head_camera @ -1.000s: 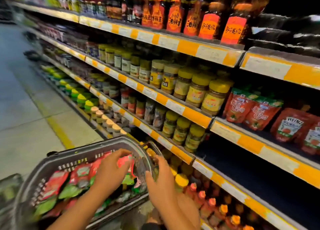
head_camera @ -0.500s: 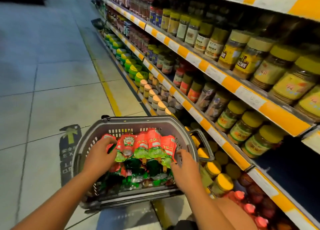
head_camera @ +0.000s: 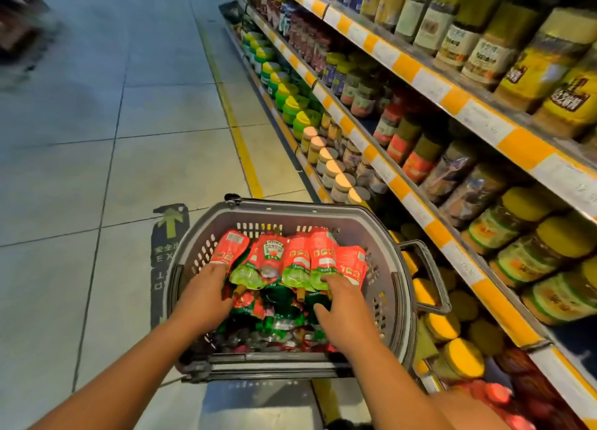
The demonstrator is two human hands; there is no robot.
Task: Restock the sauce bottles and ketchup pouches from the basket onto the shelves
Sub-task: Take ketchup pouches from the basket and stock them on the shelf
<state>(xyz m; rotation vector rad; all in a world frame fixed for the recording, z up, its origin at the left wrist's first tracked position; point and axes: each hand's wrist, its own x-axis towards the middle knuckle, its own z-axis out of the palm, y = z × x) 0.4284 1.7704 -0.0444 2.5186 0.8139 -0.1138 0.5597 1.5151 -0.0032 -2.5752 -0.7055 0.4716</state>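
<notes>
Ketchup pouches (head_camera: 287, 261): a fanned row of red-and-green spouted packs inside the grey basket (head_camera: 384, 232), more heaped beneath; likely soft, light, slippery film, best gathered by the bodies. Left hand (head_camera: 206, 297) grips the row's 9 o'clock end, right hand (head_camera: 342, 306) its 3 o'clock end. One pouch reads "HEINZ"; shelves (head_camera: 416, 74) at 2 o'clock carry price tags, illegible.

Tiled floor (head_camera: 97, 112); green arrow sticker (head_camera: 170, 224)

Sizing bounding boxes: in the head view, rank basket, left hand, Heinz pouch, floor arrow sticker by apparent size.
1. Basket, by far the largest.
2. Floor arrow sticker, partly hidden behind the basket.
3. Left hand and Heinz pouch: look about alike, and the hand is nearer the camera, so no ranking.
</notes>
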